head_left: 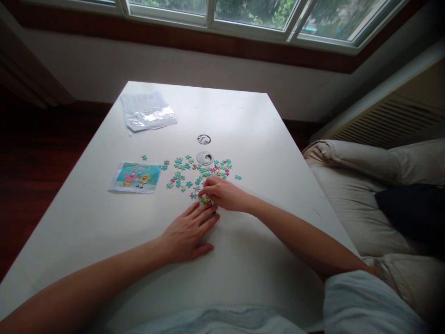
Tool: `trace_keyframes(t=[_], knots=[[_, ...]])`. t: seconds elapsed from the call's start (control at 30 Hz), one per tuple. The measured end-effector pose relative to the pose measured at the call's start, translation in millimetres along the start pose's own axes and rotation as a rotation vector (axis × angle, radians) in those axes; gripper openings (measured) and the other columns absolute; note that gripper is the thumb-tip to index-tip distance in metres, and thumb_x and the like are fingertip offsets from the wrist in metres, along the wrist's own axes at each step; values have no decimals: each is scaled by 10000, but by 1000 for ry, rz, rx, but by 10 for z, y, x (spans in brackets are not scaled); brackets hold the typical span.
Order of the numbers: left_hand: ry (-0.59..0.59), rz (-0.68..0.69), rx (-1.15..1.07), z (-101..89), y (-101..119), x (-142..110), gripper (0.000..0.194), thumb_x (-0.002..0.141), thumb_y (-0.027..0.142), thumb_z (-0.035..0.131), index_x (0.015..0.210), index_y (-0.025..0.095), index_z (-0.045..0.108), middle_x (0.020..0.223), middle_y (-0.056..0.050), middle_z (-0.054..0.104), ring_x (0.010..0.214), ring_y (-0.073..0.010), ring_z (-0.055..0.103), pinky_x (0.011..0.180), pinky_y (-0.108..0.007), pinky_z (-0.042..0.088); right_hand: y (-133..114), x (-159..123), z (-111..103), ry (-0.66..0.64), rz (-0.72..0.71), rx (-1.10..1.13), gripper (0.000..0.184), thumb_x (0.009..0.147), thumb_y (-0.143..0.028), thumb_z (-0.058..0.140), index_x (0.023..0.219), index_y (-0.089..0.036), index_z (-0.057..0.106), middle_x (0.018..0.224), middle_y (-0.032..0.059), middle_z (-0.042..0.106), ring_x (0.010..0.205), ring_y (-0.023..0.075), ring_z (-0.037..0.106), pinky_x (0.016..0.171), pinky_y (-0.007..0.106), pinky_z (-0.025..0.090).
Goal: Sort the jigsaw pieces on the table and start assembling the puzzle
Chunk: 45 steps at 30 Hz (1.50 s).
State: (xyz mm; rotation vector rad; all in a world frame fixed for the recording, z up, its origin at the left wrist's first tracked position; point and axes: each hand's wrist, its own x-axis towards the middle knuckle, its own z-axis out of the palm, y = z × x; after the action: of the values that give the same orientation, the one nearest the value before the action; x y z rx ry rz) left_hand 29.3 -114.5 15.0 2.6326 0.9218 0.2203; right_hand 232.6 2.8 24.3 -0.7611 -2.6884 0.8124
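Many small jigsaw pieces (179, 178), mostly green with some pink and yellow, lie scattered at the middle of the white table. My left hand (189, 232) rests flat on the tabletop, fingers stretched out, the tips touching a small cluster of yellowish pieces (207, 200). Above that cluster, my right hand (222, 192) has its fingers curled and pinched together on a jigsaw piece, which is mostly hidden by the fingers. Left of the loose pieces lies a picture sheet (137, 177) with cartoon figures on a teal background.
A clear plastic bag with papers (148, 111) lies at the table's far left. Two round openings, one with a metal-looking ring (205, 158), are set in the white table (236, 120). A beige sofa (340, 199) stands at the right, below windows.
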Motion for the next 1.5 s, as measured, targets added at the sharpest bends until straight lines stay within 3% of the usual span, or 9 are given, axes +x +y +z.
trace_keyframes(t=[0.1,0.3,0.53,0.87,1.03,1.3,1.5], knots=[[1,5,4,-3,-1,3,762,918,567,574,1542,182,365,1634,-132,328,1518,-305,281,1265,-482,148,-3,5,-25,-24,-35,-7,328,924,-34,506,1014,-215,764,982,79,611,999,199,552,925,339,441],[1,13,15,-8,13,8,731,924,543,569,1524,166,388,1617,-141,358,1510,-306,298,1266,-481,148,-57,72,-54,-64,26,38,253,924,-46,518,948,-177,734,988,84,628,1000,195,562,903,326,448],[-11,22,27,3,16,-9,737,940,563,535,1535,160,371,1630,-145,330,1515,-308,284,1268,-471,131,-125,164,-133,-159,64,131,199,875,-28,549,886,-147,709,906,50,668,873,162,588,809,279,449],[6,37,28,6,11,-7,734,928,571,550,1515,155,400,1620,-151,349,1507,-319,298,1263,-472,143,-15,98,-141,-177,-153,10,216,937,-71,528,973,-179,712,943,73,636,963,199,537,907,330,431],[16,46,22,27,5,-10,730,923,558,561,1511,156,403,1610,-157,364,1501,-319,311,1261,-475,157,0,85,-126,-178,-173,11,204,940,-69,509,977,-181,675,972,77,633,981,203,531,891,321,432],[4,35,28,26,4,-8,720,923,557,562,1504,159,411,1620,-154,346,1504,-323,302,1261,-480,159,-58,85,-117,-106,-91,80,136,897,-82,538,873,-176,634,918,53,618,878,172,558,793,279,437],[8,32,22,24,16,0,704,938,535,547,1524,180,386,1628,-134,336,1526,-313,250,1260,-502,148,-65,-84,-128,165,34,199,76,879,-143,583,850,-184,641,844,22,632,785,141,572,740,259,459]])
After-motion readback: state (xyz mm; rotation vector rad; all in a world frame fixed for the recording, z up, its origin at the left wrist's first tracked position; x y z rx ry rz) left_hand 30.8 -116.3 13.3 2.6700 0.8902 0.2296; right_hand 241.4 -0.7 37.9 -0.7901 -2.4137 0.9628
